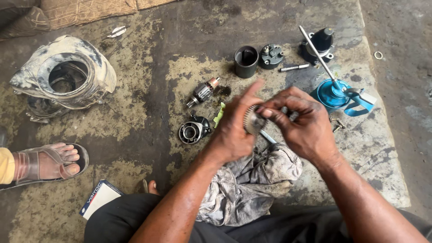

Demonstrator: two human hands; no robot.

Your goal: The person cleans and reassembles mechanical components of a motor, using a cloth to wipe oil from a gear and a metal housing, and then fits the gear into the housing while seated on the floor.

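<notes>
A small toothed gear (252,120) is gripped between the left hand (234,128) and the right hand (301,123), both closed on it, above a greasy grey rag (252,180) on the stained concrete floor (148,103). Laid out on the floor beyond are a motor armature (203,92), a round end housing (193,131), a black cylindrical casing (246,61), a blue grease pump with a metal rod (333,90) and a large grey housing (63,78). A sandalled foot (45,164) is seen at the left edge.

Bare forearms, black trousers (117,222), sandal (42,164)
</notes>
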